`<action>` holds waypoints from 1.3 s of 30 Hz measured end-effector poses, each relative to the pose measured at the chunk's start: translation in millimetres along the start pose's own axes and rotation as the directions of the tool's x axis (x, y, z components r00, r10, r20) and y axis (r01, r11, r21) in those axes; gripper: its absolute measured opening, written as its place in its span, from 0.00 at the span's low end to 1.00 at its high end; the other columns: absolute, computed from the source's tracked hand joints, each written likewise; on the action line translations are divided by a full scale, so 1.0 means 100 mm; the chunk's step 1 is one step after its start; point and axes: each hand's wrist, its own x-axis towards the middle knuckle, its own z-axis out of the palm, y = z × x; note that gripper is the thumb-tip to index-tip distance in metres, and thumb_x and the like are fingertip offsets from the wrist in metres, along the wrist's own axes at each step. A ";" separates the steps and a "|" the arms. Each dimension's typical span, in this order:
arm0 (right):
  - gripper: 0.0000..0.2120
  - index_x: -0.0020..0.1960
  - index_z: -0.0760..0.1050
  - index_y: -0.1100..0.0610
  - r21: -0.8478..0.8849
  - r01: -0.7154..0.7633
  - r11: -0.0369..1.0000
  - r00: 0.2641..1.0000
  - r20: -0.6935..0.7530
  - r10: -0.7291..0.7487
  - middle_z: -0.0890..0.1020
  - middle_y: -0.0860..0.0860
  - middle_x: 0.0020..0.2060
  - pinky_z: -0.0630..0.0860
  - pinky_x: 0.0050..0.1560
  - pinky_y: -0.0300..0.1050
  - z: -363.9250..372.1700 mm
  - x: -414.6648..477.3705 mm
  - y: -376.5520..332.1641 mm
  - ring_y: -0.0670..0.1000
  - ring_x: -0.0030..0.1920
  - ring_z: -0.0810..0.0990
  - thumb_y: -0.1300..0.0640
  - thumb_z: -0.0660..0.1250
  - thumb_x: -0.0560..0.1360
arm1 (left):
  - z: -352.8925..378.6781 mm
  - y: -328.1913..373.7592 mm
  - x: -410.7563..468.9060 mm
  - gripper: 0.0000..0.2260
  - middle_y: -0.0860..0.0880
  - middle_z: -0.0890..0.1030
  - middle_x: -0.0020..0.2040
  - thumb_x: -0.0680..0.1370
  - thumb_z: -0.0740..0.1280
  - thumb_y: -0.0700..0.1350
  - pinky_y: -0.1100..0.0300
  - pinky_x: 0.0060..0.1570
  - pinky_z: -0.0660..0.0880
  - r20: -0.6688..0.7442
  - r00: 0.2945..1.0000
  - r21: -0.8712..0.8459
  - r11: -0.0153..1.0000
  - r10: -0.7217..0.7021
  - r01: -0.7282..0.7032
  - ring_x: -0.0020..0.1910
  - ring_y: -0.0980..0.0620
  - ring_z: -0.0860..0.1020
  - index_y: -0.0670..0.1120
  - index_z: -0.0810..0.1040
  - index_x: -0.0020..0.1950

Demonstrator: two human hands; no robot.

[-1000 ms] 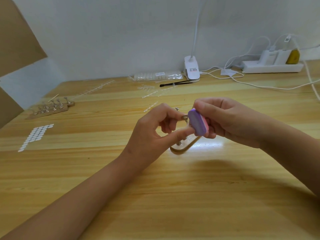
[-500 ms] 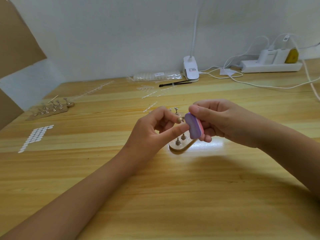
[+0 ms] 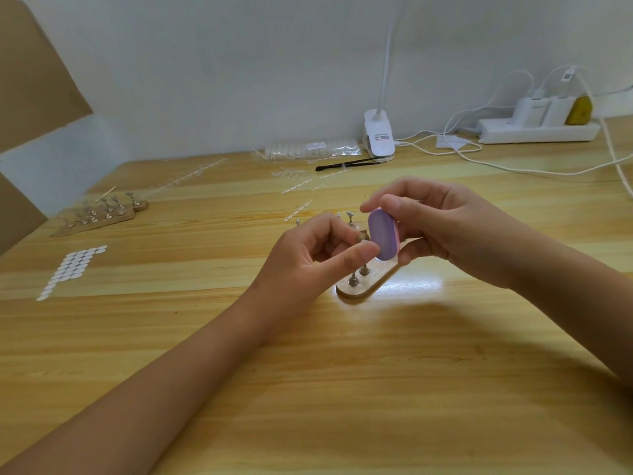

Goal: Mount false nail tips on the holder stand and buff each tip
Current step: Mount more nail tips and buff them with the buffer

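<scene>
My left hand (image 3: 308, 258) pinches a small metal holder peg (image 3: 363, 237) between thumb and forefinger, lifted above the table. My right hand (image 3: 438, 224) grips a purple and pink buffer block (image 3: 383, 234), its purple face pressed against the peg's top. Any nail tip on that peg is hidden by the buffer. Below both hands lies the wooden holder stand (image 3: 363, 289) with several upright metal pegs (image 3: 352, 279), partly covered by my fingers.
A second wooden stand with pegs (image 3: 102, 214) lies far left, near a sheet of white adhesive dots (image 3: 73, 267). Clear nail tip strips (image 3: 298, 186), a packet (image 3: 311, 150), a black tool (image 3: 349, 163), a clip lamp (image 3: 378, 135) and a power strip with cables (image 3: 537, 130) line the back.
The buffer block has shifted slightly up and down against the peg between frames. My left hand keeps its pinch on the peg in nearly the same spot.
</scene>
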 end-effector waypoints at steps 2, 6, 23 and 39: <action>0.11 0.49 0.82 0.52 -0.033 0.011 0.999 1.000 -0.013 -0.011 0.84 0.52 0.41 0.79 0.36 0.37 -0.01 0.00 0.01 0.48 0.38 0.82 0.46 0.68 0.72 | 0.00 0.00 0.00 0.04 0.54 0.79 0.36 0.74 0.73 0.45 0.70 0.38 0.73 0.006 1.000 0.007 1.000 0.000 0.000 0.35 0.61 0.78 0.50 0.79 0.42; 0.12 0.52 0.82 0.53 -0.078 0.013 0.997 0.998 0.056 -0.008 0.84 0.53 0.44 0.79 0.40 0.38 -0.04 -0.01 -0.01 0.50 0.42 0.82 0.46 0.68 0.75 | 0.00 0.01 0.00 0.08 0.45 0.77 0.39 0.72 0.74 0.50 0.67 0.39 0.73 -0.031 0.999 0.020 0.999 -0.032 0.032 0.37 0.55 0.74 0.48 0.79 0.43; 0.11 0.54 0.82 0.55 -0.042 0.005 0.999 0.994 0.105 0.000 0.84 0.53 0.46 0.80 0.43 0.38 -0.14 -0.01 0.02 0.49 0.45 0.83 0.52 0.68 0.74 | 0.03 0.03 -0.01 0.10 0.51 0.79 0.37 0.70 0.73 0.52 0.70 0.39 0.73 0.000 1.000 -0.016 1.000 -0.018 0.018 0.35 0.60 0.77 0.47 0.78 0.43; 0.10 0.53 0.83 0.50 -0.100 0.056 0.993 0.993 0.108 -0.046 0.84 0.53 0.45 0.79 0.42 0.38 -0.12 0.00 0.04 0.48 0.44 0.83 0.48 0.70 0.75 | 0.02 0.01 -0.01 0.08 0.56 0.75 0.32 0.71 0.73 0.49 0.71 0.36 0.72 0.013 0.999 0.005 1.000 0.031 -0.031 0.32 0.62 0.76 0.47 0.78 0.43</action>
